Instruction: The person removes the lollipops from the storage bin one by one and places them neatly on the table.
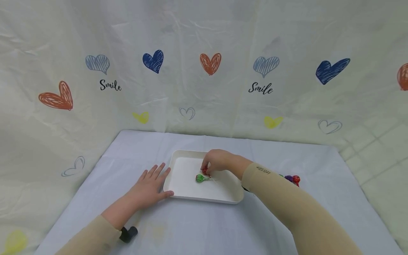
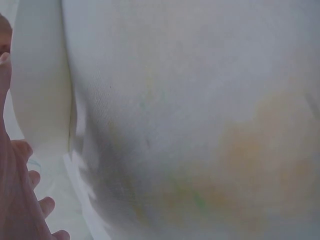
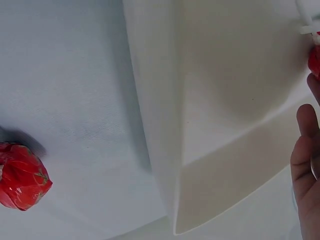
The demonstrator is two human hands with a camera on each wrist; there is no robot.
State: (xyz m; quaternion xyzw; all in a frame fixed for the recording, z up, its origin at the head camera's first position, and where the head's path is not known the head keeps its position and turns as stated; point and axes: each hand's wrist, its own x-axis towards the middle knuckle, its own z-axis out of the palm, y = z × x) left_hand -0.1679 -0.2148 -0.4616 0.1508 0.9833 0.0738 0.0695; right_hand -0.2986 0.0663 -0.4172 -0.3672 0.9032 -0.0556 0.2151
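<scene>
A white tray [image 1: 183, 168] lies on the table. Inside it, my right hand [image 1: 219, 160] reaches down and pinches a red-wrapped lollipop [image 1: 205, 171] with its fingertips. A green-wrapped lollipop [image 1: 200, 178] lies just beside it, its stick pointing right. In the right wrist view, only part of the red lollipop [image 3: 314, 61] shows at the right edge, by the fingers [image 3: 303, 155]. My left hand [image 1: 149, 189] has its fingers spread and touches the tray's left side. The left wrist view shows some of its fingers beside the tray wall [image 2: 40, 80].
Right of the tray, partly behind my right forearm, lie more lollipops: a purple one [image 1: 289, 178], a red one [image 1: 296, 179] and a bit of green. A white cloth [image 1: 204, 230] covers the table. A curtain with printed hearts [image 1: 210, 63] hangs behind and at the sides.
</scene>
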